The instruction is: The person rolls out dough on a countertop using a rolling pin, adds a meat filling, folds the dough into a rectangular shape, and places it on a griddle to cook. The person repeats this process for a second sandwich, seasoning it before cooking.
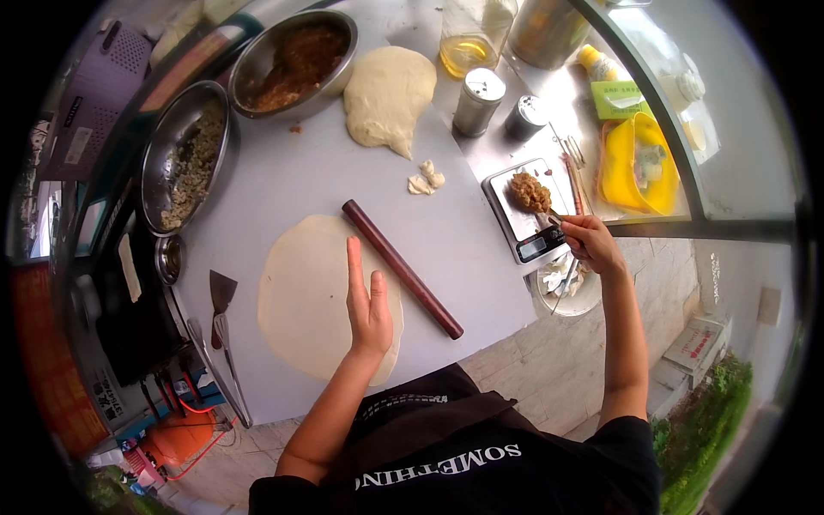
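My right hand [593, 243] grips the thin handle of a spoon-like utensil whose head is hidden under a lump of brown minced filling [530, 192]. That lump is on or just above the plate of a digital kitchen scale [521, 228]; I cannot tell which. With straight fingers and nothing in it, my left hand [370, 306] is held edge-on over a thin, round sheet of rolled dough [302, 302]. A dark wooden rolling pin [404, 270] lies slantwise across the sheet's right edge, to the right of my left hand.
Beyond the sheet are a dough mass [389, 96], dough scraps [426, 179] and steel bowls of meat filling [293, 64] and chopped filling [193, 167]. A scraper [222, 293] and tongs [228, 360] lie left. Shakers [479, 103] stand back right; a waste bowl [570, 286] sits below the scale.
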A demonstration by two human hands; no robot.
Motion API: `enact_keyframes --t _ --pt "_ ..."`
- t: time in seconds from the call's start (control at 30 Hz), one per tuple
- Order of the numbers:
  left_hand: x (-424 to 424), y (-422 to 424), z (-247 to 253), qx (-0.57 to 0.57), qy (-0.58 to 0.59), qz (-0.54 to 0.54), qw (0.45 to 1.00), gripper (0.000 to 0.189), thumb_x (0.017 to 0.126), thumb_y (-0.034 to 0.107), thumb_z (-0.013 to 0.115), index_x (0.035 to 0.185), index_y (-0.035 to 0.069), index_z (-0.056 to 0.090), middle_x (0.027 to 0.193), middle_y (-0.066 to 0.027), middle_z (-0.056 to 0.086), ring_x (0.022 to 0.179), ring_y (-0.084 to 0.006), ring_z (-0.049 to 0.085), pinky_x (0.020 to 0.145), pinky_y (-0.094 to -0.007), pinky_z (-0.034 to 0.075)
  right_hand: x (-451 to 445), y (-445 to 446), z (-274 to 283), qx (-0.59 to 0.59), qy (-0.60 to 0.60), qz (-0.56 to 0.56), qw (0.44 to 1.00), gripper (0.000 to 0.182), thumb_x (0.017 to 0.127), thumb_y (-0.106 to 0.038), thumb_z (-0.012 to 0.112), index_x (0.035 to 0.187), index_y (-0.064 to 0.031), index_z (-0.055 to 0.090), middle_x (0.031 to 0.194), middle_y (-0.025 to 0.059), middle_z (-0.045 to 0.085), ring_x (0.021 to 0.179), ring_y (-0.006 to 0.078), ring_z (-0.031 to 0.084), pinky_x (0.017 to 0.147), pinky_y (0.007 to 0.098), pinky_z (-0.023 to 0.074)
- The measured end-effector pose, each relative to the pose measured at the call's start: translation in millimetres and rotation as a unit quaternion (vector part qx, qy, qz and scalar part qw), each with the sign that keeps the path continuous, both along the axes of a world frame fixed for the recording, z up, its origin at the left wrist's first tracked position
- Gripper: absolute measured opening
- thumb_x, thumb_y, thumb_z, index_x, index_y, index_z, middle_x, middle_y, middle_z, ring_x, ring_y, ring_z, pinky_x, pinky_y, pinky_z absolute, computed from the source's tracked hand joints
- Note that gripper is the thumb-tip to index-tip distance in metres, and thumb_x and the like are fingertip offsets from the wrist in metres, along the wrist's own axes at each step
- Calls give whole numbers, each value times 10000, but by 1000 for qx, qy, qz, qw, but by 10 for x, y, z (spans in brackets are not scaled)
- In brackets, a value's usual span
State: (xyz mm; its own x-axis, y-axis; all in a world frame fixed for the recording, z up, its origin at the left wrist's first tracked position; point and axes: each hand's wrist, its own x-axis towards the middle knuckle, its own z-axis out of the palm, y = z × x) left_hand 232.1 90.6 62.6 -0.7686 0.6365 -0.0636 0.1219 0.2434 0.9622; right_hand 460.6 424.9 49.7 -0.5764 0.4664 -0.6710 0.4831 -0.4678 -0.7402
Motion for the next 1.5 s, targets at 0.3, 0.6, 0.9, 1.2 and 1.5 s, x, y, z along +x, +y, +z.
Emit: enact_keyframes --t 0.3,0.6,0.9,1.2,1.5 --pt "-106 -1334 -292 -129 31 160 978 498 1032 217 444 1472 6 344 1446 -192 429 1349 -322 403 1124 -406 310 -602 -1133 812 43 44 121 991 251 962 -79 582 1153 65 660 608 -69 458 478 7 353 416 177 248" --pt "-283 -1634 -838 -181 102 71 976 697 882 70 645 1501 26 328 928 -73 560 782 -201 564 726 -338 491 -1605 -2991 -341 605 166 325 708 336 849 -11 630 1181 -33 677 621 112 573 486 247 551 476 329 443" --pt "-395 -1699 -592 -189 68 45 979 602 840 46 637 1408 -2 441 967 -98 593 869 -271 601 827 -405 481 -4583 -1020 505 707 -132 178 671 304 939 -258 497 992 -63 723 911 186 713 846 373 682 764 483 528" --pt "-358 -1881 -304 -128 59 118 983 430 855 25 612 1282 7 568 883 -97 642 827 -261 636 779 -390 504 -6023 -582 -475 593 14 481 645 219 804 -151 671 1009 -105 737 992 180 703 874 322 682 744 389 532" --pt "-417 -1980 -215 -135 46 141 980 380 876 23 598 1255 -4 590 881 -124 661 800 -280 645 747 -379 515 -5863 -510 -329 645 71 383 658 185 771 -126 667 938 -115 744 867 156 708 818 332 690 744 404 543"
